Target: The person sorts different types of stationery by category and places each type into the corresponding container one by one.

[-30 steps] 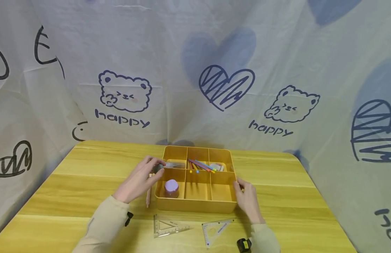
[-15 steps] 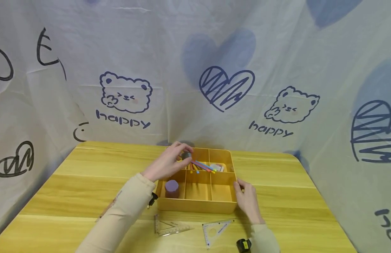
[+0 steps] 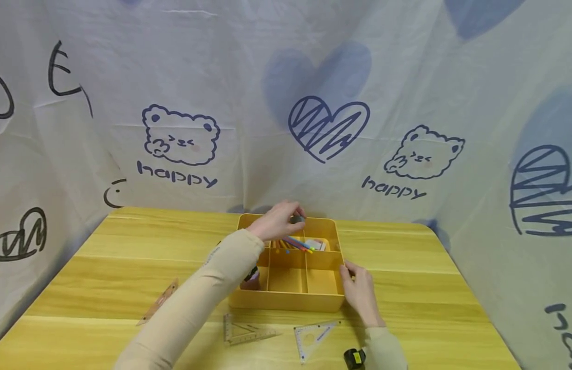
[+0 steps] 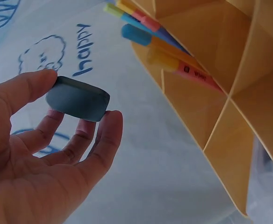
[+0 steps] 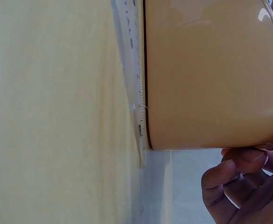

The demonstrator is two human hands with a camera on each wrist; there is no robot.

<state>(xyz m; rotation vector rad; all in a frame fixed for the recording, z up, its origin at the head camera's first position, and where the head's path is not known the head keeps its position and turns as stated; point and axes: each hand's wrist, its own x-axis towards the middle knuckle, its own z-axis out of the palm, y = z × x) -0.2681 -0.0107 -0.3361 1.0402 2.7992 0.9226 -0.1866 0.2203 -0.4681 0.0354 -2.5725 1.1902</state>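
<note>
In my left hand point(image 3: 277, 221) I pinch a small dark grey-green rounded block point(image 4: 78, 99) between thumb and fingertips. That hand is over the back middle compartment of a yellow divided box point(image 3: 286, 302). Several coloured pens point(image 3: 297, 243) lean across this compartment, partly under the hand. My right hand point(image 3: 360, 292) holds the box at its right side, thumb and fingers on the wall. A purple-topped jar point(image 3: 252, 282) stands in the front left compartment, mostly covered by my left wrist. White items point(image 3: 317, 243) lie in the back right compartment.
Two clear set squares lie before the box, one on the left point(image 3: 248, 335) and one on the right point(image 3: 309, 341). A pinkish ruler point(image 3: 157, 303) rests on the table point(image 3: 429, 308) to the left. Patterned cloth point(image 3: 267, 174) hangs behind the table.
My left hand has carried the dark block from the box's left side rightward to the back middle compartment. My right hand has kept its hold on the box.
</note>
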